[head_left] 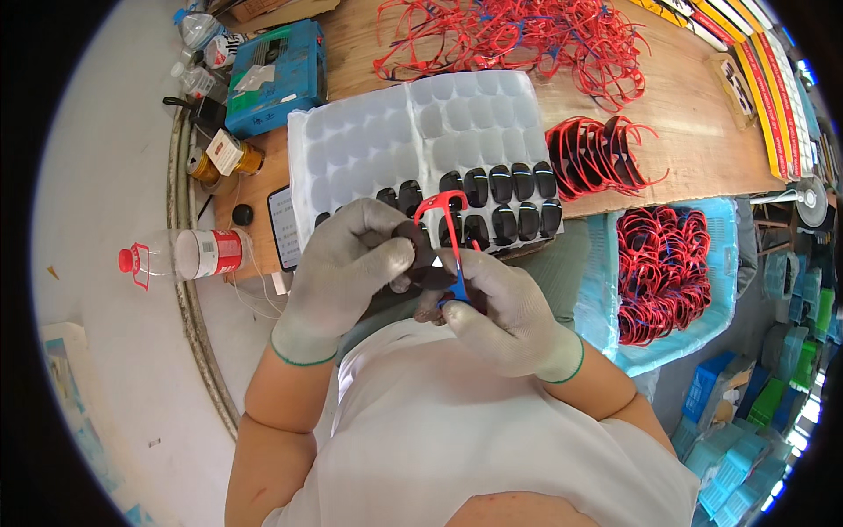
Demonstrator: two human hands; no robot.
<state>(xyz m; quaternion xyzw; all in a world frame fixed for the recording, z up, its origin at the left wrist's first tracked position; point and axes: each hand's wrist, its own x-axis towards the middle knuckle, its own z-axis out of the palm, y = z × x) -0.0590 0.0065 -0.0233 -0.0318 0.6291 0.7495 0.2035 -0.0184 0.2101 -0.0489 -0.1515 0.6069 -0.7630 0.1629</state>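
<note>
Both my hands wear pale grey knit gloves with green cuffs and meet above the near edge of a lens tray. My left hand (pixel 338 268) is closed, pinching a dark sunglass lens (pixel 430 270) between thumb and fingers. A red sunglass frame (pixel 443 202) with a blue part near the fingertips is gripped by my right hand (pixel 505 316). Lens and frame overlap; whether the lens sits in the rim is hidden by my fingers. Behind them, the white tray (pixel 351 132) holds dark lenses (pixel 500 183) in its nearer rows, with pale, bare-looking pockets farther back.
Tangled red frames (pixel 527 35) lie at the back. Assembled red sunglasses (pixel 601 154) are stacked right of the tray. A blue crate (pixel 724 290) of red frames stands at the right. To the left are a phone (pixel 283 227), a large bottle (pixel 198 255) and a blue case (pixel 277 79).
</note>
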